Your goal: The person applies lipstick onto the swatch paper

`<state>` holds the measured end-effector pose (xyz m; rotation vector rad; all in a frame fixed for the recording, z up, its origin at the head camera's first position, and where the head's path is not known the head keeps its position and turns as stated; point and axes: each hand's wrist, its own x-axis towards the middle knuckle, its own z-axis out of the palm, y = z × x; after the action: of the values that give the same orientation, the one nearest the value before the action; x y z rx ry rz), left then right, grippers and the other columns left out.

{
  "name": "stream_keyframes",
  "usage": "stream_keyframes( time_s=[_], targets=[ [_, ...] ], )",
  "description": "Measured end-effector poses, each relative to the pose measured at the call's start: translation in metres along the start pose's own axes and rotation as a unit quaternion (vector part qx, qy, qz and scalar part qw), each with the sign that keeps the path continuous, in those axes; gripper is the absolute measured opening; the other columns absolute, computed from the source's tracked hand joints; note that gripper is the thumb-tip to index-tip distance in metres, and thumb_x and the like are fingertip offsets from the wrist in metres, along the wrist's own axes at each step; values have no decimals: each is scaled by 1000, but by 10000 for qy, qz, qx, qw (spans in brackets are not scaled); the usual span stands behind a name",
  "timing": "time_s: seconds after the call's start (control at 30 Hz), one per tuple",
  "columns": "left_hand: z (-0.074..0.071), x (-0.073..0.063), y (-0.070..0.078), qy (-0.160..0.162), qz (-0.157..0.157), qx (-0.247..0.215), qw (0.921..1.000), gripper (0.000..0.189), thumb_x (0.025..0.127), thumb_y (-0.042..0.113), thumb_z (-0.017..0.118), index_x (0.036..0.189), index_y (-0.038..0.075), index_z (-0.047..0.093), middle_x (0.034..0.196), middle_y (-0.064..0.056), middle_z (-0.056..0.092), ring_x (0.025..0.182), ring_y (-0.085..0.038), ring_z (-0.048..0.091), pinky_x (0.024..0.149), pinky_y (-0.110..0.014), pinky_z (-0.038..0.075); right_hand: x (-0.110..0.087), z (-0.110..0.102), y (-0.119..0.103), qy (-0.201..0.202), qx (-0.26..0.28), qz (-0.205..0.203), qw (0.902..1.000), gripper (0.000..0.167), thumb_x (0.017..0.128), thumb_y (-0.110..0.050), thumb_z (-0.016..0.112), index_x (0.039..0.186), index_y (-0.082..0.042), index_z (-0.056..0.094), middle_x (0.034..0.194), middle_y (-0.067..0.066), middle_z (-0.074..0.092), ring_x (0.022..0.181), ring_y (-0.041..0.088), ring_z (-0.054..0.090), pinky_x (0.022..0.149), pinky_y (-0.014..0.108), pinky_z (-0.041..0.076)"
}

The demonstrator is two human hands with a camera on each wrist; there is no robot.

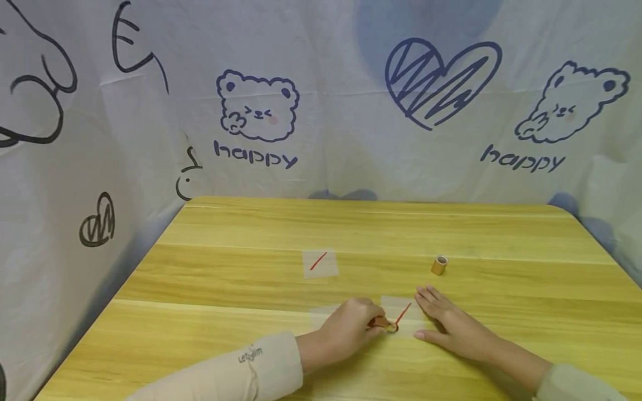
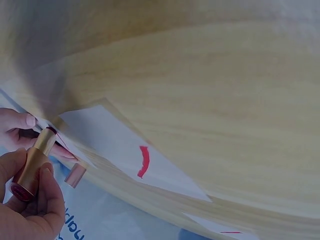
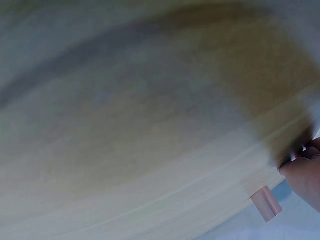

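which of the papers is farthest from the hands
The far paper, nearest the table's back edge; the second paper is partly hidden by the left hand; the third paper lies between that hand and the right hand.

At the lower left, our left grip [image 2: 36, 219] pinches a gold tube [image 2: 33, 168], dark red at its near end; whether its far tip touches the paper [image 2: 73, 149] beside our right grip [image 2: 14, 123], we cannot tell. A pinkish cylinder [image 2: 75, 175] shows just right of the tube. On the tabletop [image 2: 210, 110] we see a white sheet [image 2: 111, 142] with a thick red stroke [image 2: 145, 161] and a farther sheet [image 2: 209, 223] with a thin red line [image 2: 231, 232].
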<state>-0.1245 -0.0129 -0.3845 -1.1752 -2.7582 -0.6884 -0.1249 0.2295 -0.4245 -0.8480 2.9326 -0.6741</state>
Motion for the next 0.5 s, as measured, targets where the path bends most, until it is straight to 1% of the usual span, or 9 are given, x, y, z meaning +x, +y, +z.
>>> stream_keyframes(
  time_s=[0.3, 0.5],
  targets=[
    [0, -2, -2, 33, 73, -53, 10000, 10, 82, 15, 70, 89, 7, 71, 77, 1, 67, 62, 4, 46, 56, -3, 37, 0, 2, 2, 9, 11, 44, 10000, 74, 86, -46, 59, 135, 7, 41, 145, 24, 34, 133, 47, 26, 101, 56, 27],
    [-1, -3, -1, 40, 33, -23, 10000, 14, 82, 16, 70, 93, 6, 71, 78, 0, 67, 62, 3, 47, 56, -3, 38, 0, 1, 2, 18, 36, 47, 10000, 74, 86, -46, 59, 135, 6, 41, 145, 23, 33, 133, 47, 26, 101, 56, 26]
  ],
)
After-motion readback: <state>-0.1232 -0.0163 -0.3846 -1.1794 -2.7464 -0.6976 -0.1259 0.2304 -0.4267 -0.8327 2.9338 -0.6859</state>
